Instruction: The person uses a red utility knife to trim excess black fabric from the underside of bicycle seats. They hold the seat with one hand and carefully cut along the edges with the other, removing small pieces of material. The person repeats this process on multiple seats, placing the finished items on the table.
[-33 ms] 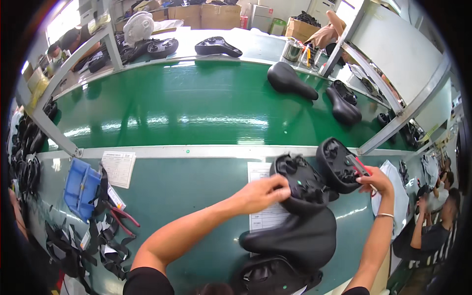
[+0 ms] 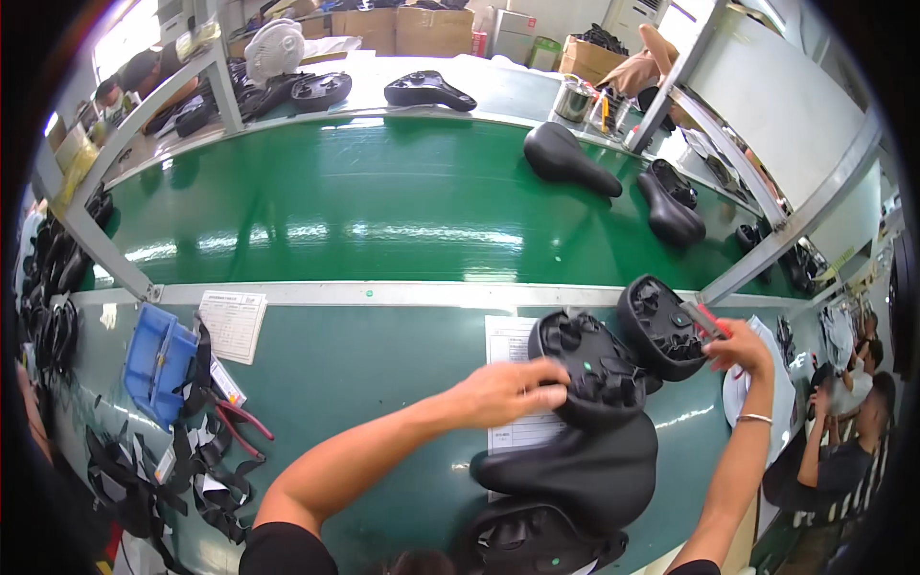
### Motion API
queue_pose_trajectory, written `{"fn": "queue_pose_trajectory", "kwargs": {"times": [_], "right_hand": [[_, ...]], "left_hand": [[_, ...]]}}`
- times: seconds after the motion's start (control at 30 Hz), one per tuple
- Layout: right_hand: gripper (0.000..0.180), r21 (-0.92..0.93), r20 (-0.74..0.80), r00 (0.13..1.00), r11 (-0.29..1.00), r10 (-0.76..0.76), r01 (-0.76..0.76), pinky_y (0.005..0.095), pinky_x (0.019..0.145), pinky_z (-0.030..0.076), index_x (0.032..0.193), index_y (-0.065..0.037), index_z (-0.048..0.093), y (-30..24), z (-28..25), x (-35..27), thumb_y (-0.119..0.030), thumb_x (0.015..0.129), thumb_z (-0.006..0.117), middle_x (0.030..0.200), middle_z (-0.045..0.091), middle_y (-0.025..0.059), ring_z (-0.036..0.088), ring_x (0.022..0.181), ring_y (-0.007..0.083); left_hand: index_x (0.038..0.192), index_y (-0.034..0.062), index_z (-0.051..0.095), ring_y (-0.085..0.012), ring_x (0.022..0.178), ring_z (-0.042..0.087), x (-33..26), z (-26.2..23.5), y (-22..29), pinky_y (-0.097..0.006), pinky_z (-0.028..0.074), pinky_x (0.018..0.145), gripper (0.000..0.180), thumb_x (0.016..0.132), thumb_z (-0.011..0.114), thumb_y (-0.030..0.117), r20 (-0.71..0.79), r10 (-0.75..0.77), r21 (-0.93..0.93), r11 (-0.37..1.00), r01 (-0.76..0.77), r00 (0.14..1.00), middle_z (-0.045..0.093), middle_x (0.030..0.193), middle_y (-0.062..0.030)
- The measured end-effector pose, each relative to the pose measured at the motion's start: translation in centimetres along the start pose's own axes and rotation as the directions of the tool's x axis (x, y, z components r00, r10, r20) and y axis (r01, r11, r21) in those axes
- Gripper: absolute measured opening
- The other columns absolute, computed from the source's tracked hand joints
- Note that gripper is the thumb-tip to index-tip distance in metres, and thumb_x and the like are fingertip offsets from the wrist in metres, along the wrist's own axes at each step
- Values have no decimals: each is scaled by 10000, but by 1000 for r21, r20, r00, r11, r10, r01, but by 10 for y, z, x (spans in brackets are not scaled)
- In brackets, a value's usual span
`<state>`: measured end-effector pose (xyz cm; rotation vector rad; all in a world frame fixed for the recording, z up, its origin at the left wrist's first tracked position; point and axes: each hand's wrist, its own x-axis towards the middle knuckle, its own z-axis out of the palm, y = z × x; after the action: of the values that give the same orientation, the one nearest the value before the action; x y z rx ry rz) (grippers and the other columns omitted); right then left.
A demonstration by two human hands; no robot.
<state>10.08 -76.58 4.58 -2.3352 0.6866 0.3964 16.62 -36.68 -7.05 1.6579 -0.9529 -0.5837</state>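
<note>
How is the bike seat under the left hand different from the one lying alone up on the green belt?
The seat under the left hand lies underside up, showing ribs and hollows; the seat on the belt lies smooth side up. The first rests on a stack of other seats; the second lies by itself on the green belt. Both are black.

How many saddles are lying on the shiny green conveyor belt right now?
2. One saddle lies top-up at the belt's far right; a second saddle sits just right of it near the metal post. More may be hidden beyond the frame's right side.
</note>
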Motion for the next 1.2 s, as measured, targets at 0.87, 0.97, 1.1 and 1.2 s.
{"fn": "queue_pose_trajectory", "kwargs": {"times": [0.87,0.97,1.1,1.2], "right_hand": [[379,804,-521,838,-238,161,545,523,651,556,1125,-149,484,-219,206,362,-168,789,656,1106,550,116,582,917,351],[276,910,-382,923,-153,44,384,373,567,564,1043,-88,537,-198,153,331,-138,792,638,978,593,99,618,831,252],[354,852,-268,911,365,-313,376,289,503,492,1111,-110,579,-244,144,208,-191,783,684,940,580,31,590,762,156],[419,444,-117,782,672,-612,593,281,507,465,1143,-117,607,-282,183,53,-217,752,722,925,569,38,560,722,120]], "left_hand": [[821,4,625,-114,583,551,-108,-2,-41,-262,449,550,136,884,608,123,-803,-341,-317,939,134,489,609,688,-50],[801,7,611,-83,579,519,-97,0,-44,-253,431,540,144,886,593,122,-831,-278,-243,961,134,482,580,661,-27],[903,34,602,-77,625,518,-97,3,-64,-247,430,563,209,940,536,229,-853,-210,-275,959,-70,478,583,709,-11],[1057,73,556,-111,767,564,-119,-17,-57,-282,449,664,305,964,495,357,-827,-340,-493,821,-288,447,604,862,-28]]}}
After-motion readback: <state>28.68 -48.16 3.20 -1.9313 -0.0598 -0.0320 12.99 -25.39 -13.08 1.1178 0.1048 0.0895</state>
